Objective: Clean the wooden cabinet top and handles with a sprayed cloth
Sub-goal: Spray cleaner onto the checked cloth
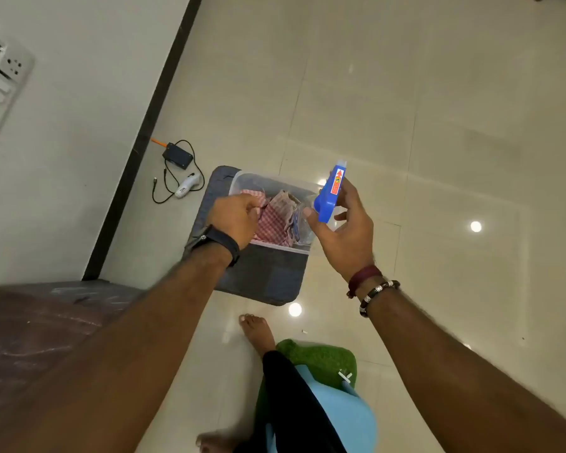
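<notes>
My left hand (236,219) pinches a red-checked cloth (273,220) that lies in a clear plastic tub (242,178). My right hand (345,230) grips a spray bottle with a blue trigger head (329,196); its clear body points down into the tub. The tub stands on a dark grey stool (262,276) on the floor. The wooden cabinet top (43,325), dark brown and dusty, is at the lower left, partly hidden by my left forearm. The cabinet handles are out of view.
A black adapter with a cable (177,155) and a white device (185,188) lie on the tiled floor by the dark skirting. A switch panel (0,76) is on the wall at left. My bare feet (257,331) and a green mat (324,358) are below.
</notes>
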